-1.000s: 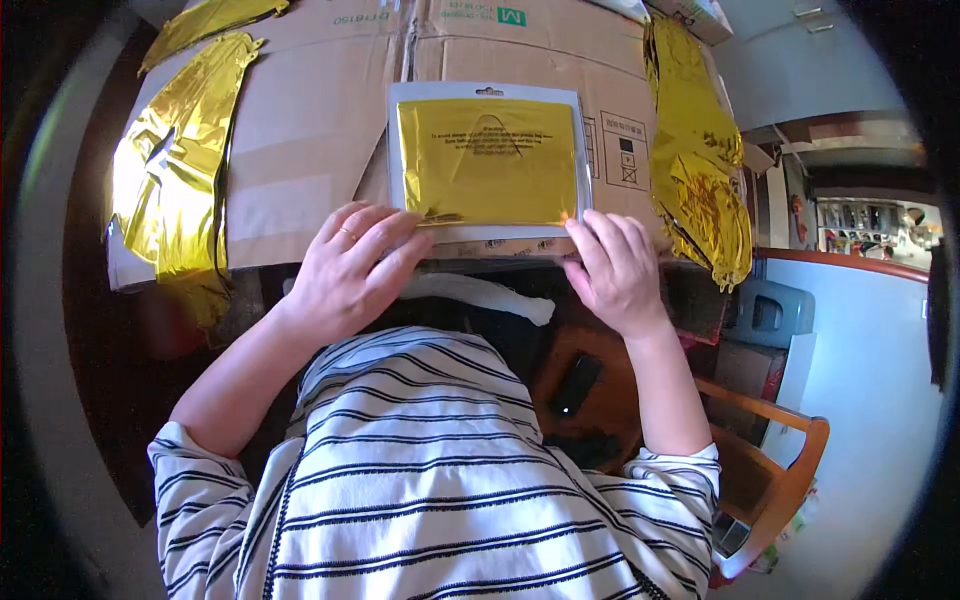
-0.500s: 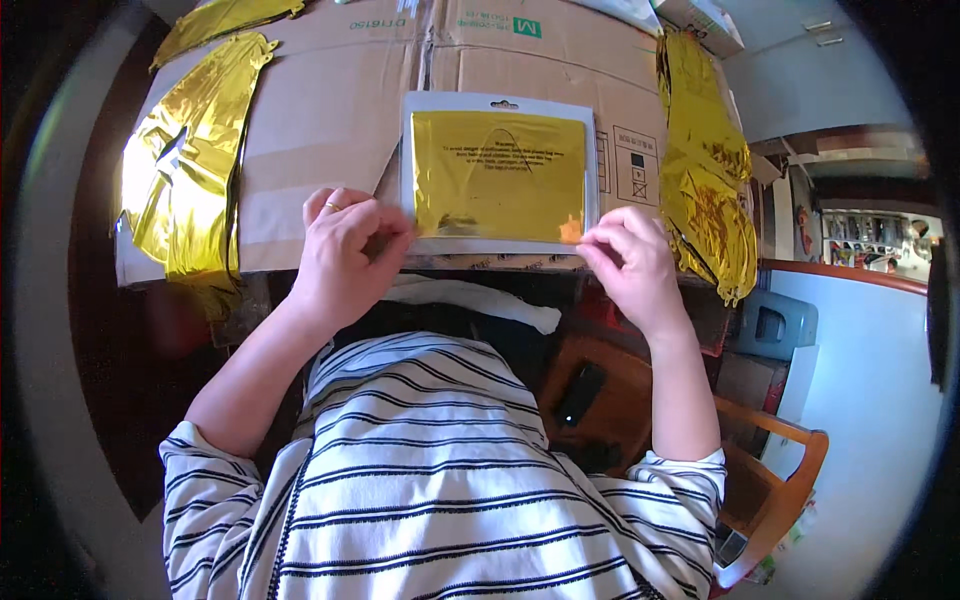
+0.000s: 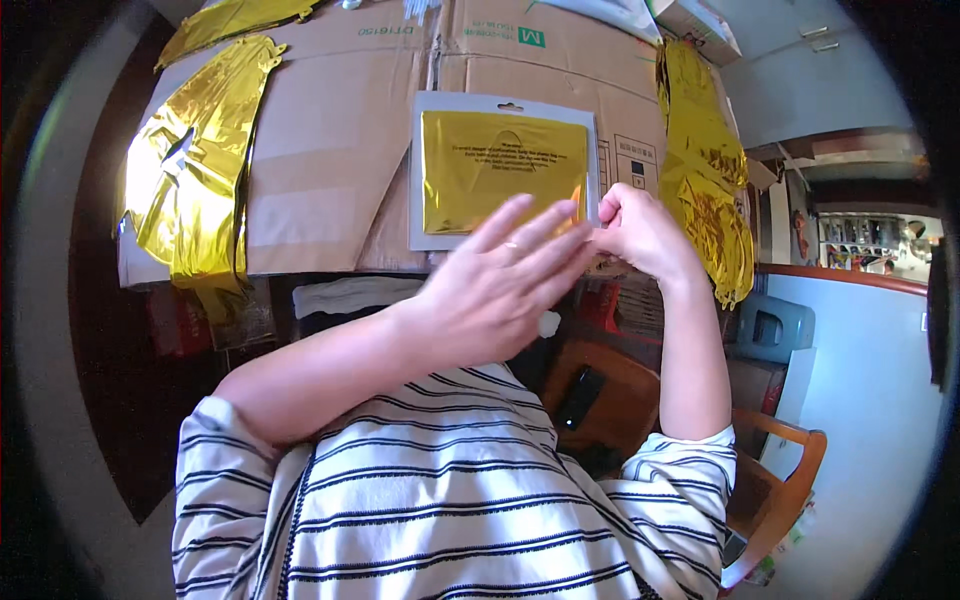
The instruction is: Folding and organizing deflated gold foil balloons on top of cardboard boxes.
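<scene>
A flat white-edged packet with gold foil inside lies on a big sheet of brown cardboard. My right hand is curled shut at the packet's lower right corner and seems to pinch its edge. My left hand reaches across in front of my chest, fingers straight and apart, holding nothing. Its fingertips lie over the packet's lower right part, close to my right hand. The packet's lower edge is hidden behind my left hand.
Crumpled gold foil pieces lie on the cardboard at the left and hang at the right. A wooden chair stands at lower right, with a black phone on a wooden seat. A grey-blue container sits beyond.
My left hand let go of the packet's lower left corner and swung right across it with fingers spread. My right hand stayed at the lower right corner.
</scene>
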{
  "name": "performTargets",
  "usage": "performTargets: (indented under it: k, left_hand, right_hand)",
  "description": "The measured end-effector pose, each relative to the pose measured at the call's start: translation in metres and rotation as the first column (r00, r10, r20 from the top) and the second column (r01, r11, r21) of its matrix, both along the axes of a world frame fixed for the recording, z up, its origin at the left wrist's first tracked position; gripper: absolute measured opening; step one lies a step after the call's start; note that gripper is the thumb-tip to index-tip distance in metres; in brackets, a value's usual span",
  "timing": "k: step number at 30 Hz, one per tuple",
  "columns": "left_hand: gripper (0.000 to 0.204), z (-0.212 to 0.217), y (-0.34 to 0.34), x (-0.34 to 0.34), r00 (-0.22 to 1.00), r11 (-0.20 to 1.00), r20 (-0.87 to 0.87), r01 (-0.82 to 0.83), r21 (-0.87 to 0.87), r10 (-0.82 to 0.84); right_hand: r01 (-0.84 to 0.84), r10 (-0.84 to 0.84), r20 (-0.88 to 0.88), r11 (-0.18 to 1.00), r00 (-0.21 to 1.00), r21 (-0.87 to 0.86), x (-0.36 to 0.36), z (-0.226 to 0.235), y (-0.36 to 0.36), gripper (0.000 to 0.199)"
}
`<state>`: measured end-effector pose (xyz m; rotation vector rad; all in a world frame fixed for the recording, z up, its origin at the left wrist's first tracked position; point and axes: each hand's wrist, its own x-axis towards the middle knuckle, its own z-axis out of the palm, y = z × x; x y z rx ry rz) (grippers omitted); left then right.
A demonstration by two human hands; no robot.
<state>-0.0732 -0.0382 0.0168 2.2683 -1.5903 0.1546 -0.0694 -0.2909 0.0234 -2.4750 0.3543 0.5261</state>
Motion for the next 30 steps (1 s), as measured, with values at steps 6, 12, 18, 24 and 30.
performTargets:
  k: [6, 12, 18, 24, 30]
  left_hand:
    - [0.077, -0.046, 0.017, 0.027, 0.987, 0.978, 0.118, -0.124, 0.167, 0.105]
    - [0.06, -0.058, 0.078, -0.001, 0.998, 0.992, 0.039, -0.057, 0.109, 0.053]
    - [0.051, -0.032, 0.062, -0.019, 0.927, 0.932, -0.092, 0.36, -0.051, -0.363]
    - [0.048, -0.025, 0.05, -0.027, 0.838, 0.833, 0.01, 0.544, -0.103, -0.546]
    - [0.035, -0.022, 0.061, -0.006, 0.932, 0.885, 0.099, 0.363, -0.291, -0.35]
  right_hand:
    - [0.07, -0.081, -0.175, 0.995, 0.981, -0.064, -0.007, 0.022, 0.01, 0.044]
    - [0.192, -0.191, -0.094, 0.981, 0.977, -0.001, -0.073, 0.002, 0.003, 0.038]
    - [0.239, -0.393, -0.045, 0.46, 0.918, 0.855, -0.126, -0.026, 0.008, 0.062]
    - [0.392, -0.435, -0.215, 0.374, 0.874, 0.84, -0.199, -0.04, -0.025, 0.029]
    - [0.666, -0.698, -0.372, 0.202, 0.613, 0.718, -0.35, -0.091, -0.099, 0.034]
